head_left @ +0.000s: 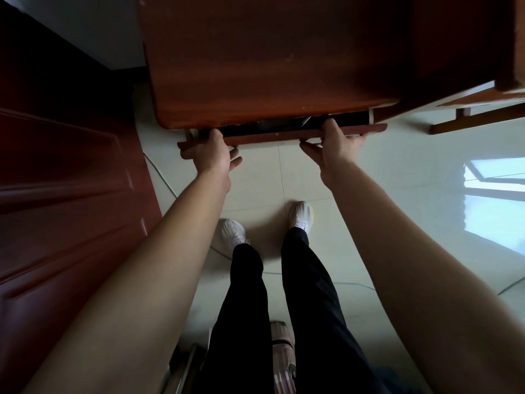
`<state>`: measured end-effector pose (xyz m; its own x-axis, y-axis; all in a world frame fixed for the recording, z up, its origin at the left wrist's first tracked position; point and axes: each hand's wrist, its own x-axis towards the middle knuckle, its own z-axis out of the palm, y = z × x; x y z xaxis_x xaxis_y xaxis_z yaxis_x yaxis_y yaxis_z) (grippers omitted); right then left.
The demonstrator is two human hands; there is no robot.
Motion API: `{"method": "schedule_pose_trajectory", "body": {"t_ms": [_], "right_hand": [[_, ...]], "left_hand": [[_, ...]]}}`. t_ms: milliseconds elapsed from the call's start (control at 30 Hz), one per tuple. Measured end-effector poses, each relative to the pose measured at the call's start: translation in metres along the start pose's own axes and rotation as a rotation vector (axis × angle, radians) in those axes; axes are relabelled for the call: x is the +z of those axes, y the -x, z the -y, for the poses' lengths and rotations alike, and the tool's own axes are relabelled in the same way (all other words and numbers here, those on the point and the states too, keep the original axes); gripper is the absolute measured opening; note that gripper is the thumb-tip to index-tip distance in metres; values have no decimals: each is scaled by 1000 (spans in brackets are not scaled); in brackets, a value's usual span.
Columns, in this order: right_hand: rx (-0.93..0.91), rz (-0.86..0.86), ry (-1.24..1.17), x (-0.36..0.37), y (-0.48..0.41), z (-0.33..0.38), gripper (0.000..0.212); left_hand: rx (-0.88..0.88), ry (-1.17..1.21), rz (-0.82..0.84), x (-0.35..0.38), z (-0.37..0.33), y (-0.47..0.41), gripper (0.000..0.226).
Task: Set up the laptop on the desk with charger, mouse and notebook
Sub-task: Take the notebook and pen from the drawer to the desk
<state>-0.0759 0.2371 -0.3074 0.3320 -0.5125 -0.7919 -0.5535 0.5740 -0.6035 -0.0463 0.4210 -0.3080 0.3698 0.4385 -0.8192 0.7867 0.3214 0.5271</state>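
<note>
Hands, left hand (211, 155) and right hand (338, 143), curl their fingers closed around the drawer front (272, 136) under the desk (270, 66).

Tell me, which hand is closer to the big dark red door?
Left. The left hand grips the drawer front on the side nearest the door; the right hand grips it farther away.

No legible text, labels or numbers anywhere (everything unmarked)

A room in a home: a wooden desk (270, 61), a panelled wooden door (56, 180) at left, glossy pale floor tiles (383, 194).
</note>
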Motion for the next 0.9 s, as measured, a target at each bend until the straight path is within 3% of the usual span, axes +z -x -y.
{"method": "schedule_pose_trajectory", "body": {"t_ms": [100,233,467,667,733,833,900], "right_hand": [[41,-76,10,-9,7,-9,83],[101,-97,-60,-39,19,-37,75],[203,-60,11,-50,7,-54,52],[221,3,289,-66,-5,-62,8],[217,-6,285,-71,-8,-66,17],[238,54,88,-80,-9,-68,35],[281,109,22,-84,-11,-69,35]], "left_hand": [[-75,23,-28,-8,14,7,24],[-140,30,-82,-29,49,10,48],[-196,106,-66,-37,61,5,46],[-171,-33,-20,-44,69,-3,44],[-163,-36,-27,-46,70,-6,46],[-204,43,-6,-50,72,-11,46],[-232,47,37,-50,73,-7,42]]}}
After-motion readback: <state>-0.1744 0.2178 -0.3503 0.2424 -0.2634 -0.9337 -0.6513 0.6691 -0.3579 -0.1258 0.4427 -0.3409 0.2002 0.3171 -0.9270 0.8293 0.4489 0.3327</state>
